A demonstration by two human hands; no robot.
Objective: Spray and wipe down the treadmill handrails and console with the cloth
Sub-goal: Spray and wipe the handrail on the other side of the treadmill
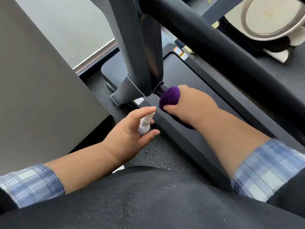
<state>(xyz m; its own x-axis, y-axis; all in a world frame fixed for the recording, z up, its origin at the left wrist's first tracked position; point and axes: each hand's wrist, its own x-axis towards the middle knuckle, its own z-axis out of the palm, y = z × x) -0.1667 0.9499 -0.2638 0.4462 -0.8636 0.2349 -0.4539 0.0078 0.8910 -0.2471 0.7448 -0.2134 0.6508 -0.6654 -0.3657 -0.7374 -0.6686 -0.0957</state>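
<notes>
A purple cloth [170, 98] is wrapped around a black treadmill handrail [160, 90], right where the rail meets the grey upright post [142, 52]. My right hand [191, 104] grips the cloth around the rail, hiding most of the bar beneath. My left hand [130, 134] holds a small white spray bottle [145, 124], nozzle pointing up toward the cloth, index finger resting over the top. A thick black bar [214, 40] crosses above from top centre to the right edge. The console is out of view.
The treadmill deck [189, 76] lies below the rail, with a dark speckled floor [158, 152] beside it. A large grey panel [36, 83] fills the left side. Another machine with a round beige disc [270, 17] stands at the top right.
</notes>
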